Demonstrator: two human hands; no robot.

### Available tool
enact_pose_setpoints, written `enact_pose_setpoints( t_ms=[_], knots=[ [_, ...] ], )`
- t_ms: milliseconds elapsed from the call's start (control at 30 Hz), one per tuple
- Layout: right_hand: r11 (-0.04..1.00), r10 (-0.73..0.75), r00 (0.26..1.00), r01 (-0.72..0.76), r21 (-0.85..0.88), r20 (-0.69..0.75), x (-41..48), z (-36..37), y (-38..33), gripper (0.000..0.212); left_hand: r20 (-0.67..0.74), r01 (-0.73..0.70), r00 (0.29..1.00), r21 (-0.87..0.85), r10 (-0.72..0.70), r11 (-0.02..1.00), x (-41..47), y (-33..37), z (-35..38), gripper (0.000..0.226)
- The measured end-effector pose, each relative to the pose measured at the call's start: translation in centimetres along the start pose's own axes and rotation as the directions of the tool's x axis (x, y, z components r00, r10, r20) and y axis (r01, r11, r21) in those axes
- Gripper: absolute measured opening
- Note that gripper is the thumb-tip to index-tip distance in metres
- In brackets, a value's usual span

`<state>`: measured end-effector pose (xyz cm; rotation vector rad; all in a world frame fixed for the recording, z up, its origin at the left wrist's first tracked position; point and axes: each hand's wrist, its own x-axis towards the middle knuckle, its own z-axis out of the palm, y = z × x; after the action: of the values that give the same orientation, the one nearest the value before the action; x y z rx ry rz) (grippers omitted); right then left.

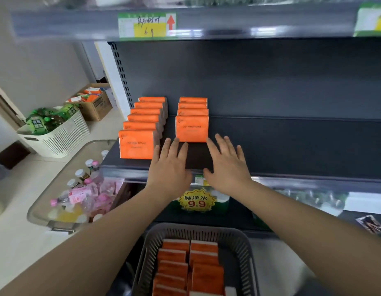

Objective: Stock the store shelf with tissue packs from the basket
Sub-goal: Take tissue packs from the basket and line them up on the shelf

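We note left hand [169,167] and right hand [226,165] at centre frame, fingers spread, holding nothing, just before the orange tissue packs [192,128] on the shelf [292,146]. Further tissue packs fill the grey basket [246,248] at bottom centre. A clear bottle bin [39,207] stands lower left.

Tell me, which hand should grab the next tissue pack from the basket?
Probably the right hand, though it's close. Both hands are open and empty, with the grey basket below them. The left hand sits close beside the longer row of tissue packs, while the right has bare shelf beside it.
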<state>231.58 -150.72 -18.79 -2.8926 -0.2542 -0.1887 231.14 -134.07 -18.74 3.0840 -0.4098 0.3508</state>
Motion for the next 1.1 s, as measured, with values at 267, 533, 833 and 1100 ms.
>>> enact_pose_setpoints(
  t_ms=[267, 533, 833, 1100],
  knots=[
    [1.0, -0.027, 0.991, 0.026, 0.009, 0.133, -5.4, 3.2, -0.4, 0.086, 0.122, 0.023, 0.992, -0.035, -0.018, 0.999, -5.7, 0.4, 2.8, 0.075],
    [0.999, -0.034, 0.962, 0.022, 0.048, 0.27, -9.9, 7.7, -0.2, 0.088, 0.248, 0.066, 0.968, -0.075, -0.045, 0.995, -10.3, 0.9, 6.9, 0.076],
    [0.999, -0.021, 0.906, 0.005, 0.039, 0.424, -13.6, 13.0, 1.1, 0.087, 0.46, 0.087, 0.887, -0.095, -0.034, 0.992, -14.9, 0.5, 12.2, 0.077],
    [0.995, -0.005, 0.838, -0.051, 0.087, 0.545, -17.0, 17.5, 1.8, 0.083, 0.66, 0.06, 0.751, -0.101, 0.022, 0.993, -18.7, -0.3, 16.6, 0.083]
  ],
)
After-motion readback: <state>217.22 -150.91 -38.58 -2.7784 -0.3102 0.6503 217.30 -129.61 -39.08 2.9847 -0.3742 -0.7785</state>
